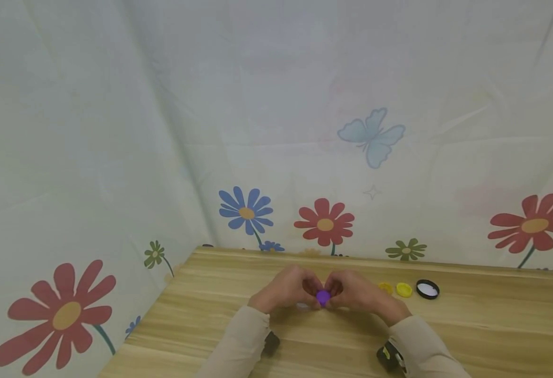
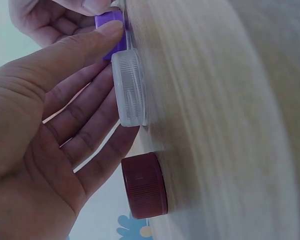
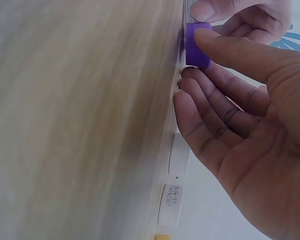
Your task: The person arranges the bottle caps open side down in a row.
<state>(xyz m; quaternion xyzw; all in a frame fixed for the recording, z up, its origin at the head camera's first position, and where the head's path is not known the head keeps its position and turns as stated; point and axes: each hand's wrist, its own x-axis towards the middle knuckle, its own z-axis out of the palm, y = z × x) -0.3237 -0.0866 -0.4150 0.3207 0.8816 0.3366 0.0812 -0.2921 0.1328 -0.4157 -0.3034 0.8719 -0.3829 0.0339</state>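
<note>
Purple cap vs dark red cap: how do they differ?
Colour: the purple cap is bright violet, the dark red cap brownish maroon. State: the purple cap is pinched by the left hand and right hand; the dark red cap stands untouched on the table. Both look opaque.

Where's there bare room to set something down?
The table looks bare right of the black-rimmed lid and between the sleeves. It's crowded where the left hand and right hand pinch the purple cap, with a translucent cap and brown cap nearby.

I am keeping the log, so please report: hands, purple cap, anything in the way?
Left hand and right hand both pinching purple cap. Close to table, contact unclear. Whitish cap beside left hand; nothing visibly blocking.
</note>
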